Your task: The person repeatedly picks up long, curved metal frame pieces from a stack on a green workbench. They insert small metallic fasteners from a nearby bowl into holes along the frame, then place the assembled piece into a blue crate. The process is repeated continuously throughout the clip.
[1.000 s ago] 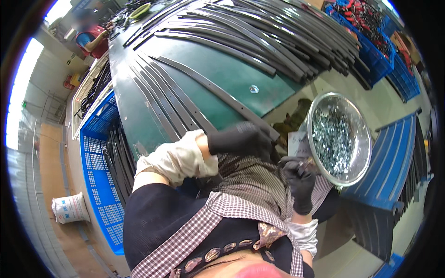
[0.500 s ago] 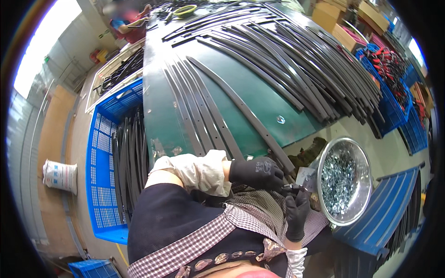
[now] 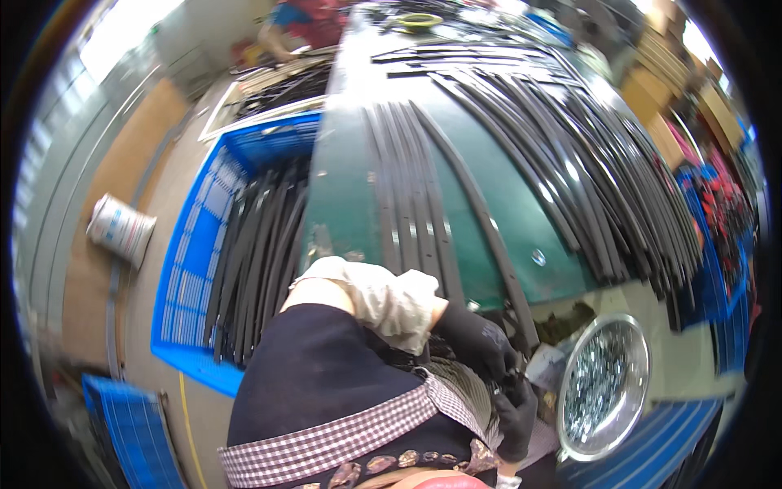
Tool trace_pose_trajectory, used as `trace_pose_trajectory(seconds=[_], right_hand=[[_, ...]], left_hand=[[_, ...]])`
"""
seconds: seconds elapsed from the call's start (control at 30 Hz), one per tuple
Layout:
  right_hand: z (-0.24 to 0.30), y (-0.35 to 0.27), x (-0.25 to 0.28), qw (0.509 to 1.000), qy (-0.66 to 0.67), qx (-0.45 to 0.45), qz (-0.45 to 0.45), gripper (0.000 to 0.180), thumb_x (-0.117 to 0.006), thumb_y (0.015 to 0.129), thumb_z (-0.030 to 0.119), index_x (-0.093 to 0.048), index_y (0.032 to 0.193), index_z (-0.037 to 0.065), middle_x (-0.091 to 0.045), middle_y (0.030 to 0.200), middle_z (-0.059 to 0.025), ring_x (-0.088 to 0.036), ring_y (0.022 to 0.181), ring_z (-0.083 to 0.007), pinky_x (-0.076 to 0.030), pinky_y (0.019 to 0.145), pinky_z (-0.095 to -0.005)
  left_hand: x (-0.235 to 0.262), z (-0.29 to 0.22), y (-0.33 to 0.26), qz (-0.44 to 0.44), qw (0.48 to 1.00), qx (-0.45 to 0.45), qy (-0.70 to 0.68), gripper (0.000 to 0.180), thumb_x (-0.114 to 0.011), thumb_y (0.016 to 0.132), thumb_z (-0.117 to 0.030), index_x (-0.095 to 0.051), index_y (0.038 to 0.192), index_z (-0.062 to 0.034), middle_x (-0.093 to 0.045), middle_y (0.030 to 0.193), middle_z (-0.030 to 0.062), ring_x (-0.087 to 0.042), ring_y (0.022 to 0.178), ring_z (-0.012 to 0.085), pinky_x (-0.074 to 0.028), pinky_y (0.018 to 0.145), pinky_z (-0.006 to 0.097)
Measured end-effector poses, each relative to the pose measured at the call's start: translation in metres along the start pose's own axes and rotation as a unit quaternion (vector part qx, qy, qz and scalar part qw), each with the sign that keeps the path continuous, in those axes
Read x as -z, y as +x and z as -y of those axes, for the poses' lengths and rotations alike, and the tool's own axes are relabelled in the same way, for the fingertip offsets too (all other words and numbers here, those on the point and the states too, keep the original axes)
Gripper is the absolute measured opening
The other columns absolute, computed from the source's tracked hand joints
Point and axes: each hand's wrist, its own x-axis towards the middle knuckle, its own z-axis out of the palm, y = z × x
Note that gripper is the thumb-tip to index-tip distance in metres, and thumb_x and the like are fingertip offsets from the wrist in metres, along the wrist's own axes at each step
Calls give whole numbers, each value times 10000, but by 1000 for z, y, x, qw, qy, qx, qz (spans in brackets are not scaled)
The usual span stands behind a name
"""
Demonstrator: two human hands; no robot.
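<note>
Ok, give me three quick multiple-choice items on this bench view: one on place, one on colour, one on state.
1. Where is the metal bowl of small metal parts?
A. on the floor
B. to the right of the hands
C. inside the blue crate

2. What colour is the tabletop?
A. green
B. red
C. white

3. How are the left hand and right hand?
A. bare
B. far apart
C. in dark gloves, close together

Key: 1 B, the bowl sits right of both hands; 2 A, green shows between the black strips; 3 C, both gloves meet near the bowl.

Strips (image 3: pixel 505 147) on table (image 3: pixel 346 196) (crate (image 3: pixel 195 244) left)
</note>
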Motion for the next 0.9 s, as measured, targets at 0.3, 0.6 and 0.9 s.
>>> trace_pose_trajectory(seconds=[0.3,0.6,0.9], right_hand=[[4,6,3,992,-121,-26,20,428,-779,728,91,-652,1113,-47,-695,948,-81,-605,835,-129,-488,757,-282],[-6,3,1,991,-59,50,-107,353,-774,781,131,-673,1086,-14,-667,852,-65,-582,748,-144,-482,711,-304],[-22,5,31,962,-116,67,-238,335,-695,879,179,-653,1165,10,-655,862,-72,-608,740,-168,-496,684,-307]], left_hand=[[-15,10,-8,37,993,31,104,120,-626,866,-161,-660,856,-46,-619,886,166,-606,870,386,-473,736,493],[8,14,8,-81,973,84,197,212,-678,832,-259,-665,990,-119,-639,972,120,-624,888,339,-483,762,464],[55,70,-4,14,866,177,467,318,-642,820,-219,-677,1134,-180,-639,1052,68,-620,1018,276,-488,825,407]])
